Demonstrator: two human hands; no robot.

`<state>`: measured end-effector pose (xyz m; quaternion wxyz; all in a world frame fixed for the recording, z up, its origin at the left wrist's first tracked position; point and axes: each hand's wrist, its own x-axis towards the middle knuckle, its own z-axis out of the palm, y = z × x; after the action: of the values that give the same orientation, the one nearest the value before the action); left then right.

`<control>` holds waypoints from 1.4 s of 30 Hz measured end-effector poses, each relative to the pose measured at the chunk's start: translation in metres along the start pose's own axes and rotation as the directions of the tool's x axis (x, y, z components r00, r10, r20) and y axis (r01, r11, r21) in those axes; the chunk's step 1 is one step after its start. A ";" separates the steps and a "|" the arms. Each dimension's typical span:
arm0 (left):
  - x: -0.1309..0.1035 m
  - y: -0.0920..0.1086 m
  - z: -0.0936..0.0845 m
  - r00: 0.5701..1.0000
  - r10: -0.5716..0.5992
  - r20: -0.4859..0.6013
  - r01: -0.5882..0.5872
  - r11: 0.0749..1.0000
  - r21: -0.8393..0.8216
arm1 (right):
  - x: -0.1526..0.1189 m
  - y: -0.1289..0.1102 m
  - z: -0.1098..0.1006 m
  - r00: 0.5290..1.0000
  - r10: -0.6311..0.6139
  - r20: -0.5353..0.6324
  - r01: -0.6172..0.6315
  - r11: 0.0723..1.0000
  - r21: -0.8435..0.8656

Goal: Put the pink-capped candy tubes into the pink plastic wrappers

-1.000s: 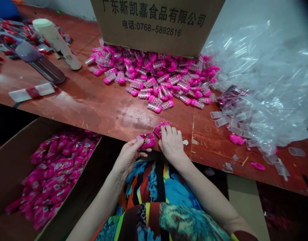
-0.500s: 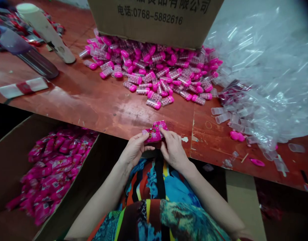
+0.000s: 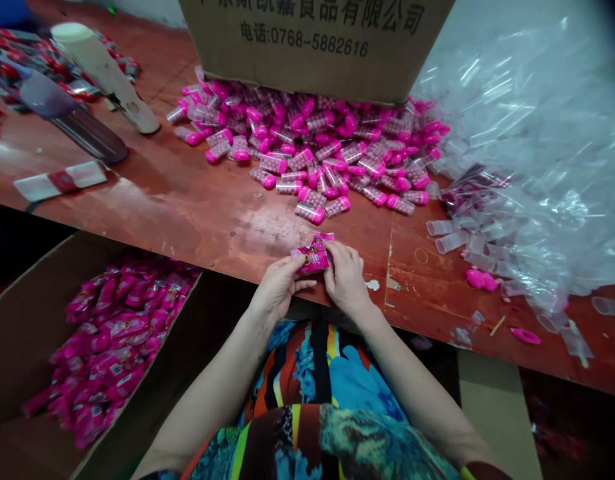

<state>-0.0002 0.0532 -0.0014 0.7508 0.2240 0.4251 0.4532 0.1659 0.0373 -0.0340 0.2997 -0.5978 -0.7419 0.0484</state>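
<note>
A pink printed wrapper [image 3: 314, 259] is held between my two hands just above the front edge of the table. My left hand [image 3: 280, 285] pinches its left end between thumb and fingers. My right hand [image 3: 348, 280] is closed on its right side, the fingers curled over it. Whether anything sits inside the wrapper cannot be made out. Beyond my hands lies a heap of small clear tubes with pink caps [image 3: 310, 213], filled with pale pink beads.
A cardboard carton [image 3: 307, 57] stands behind the heap. At right are clear plastic bags [image 3: 547, 173] and loose empty tubes [image 3: 451, 241]. Two bottles [image 3: 132, 110] stand at left near a white packet [image 3: 90, 175]. Below left, an open box [image 3: 25, 300] holds filled pink packets [image 3: 120, 327].
My right fingers have curled further over the wrapper, and its top edge has tilted and narrowed. My left hand keeps its pinch. The whole view has shifted slightly.
</note>
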 end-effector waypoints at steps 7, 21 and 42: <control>-0.006 0.003 0.009 0.992 0.125 -0.034 -0.121 0.988 0.098 | 0.007 0.005 -0.026 0.975 0.105 -0.197 -0.067 0.980 0.190; -0.012 0.011 0.019 0.990 -0.027 0.140 0.010 0.992 0.122 | -0.010 0.010 -0.052 0.947 -0.253 -0.197 0.219 0.959 -0.177; -0.020 -0.009 0.007 0.393 0.780 0.487 -0.709 -0.081 0.701 | -0.021 0.006 -0.046 0.884 0.466 -0.043 -0.272 0.586 0.764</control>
<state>0.0055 0.0319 0.0038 0.1343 0.7353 0.4131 0.5203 0.1959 0.0065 -0.0075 0.5850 -0.5670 -0.4742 0.3337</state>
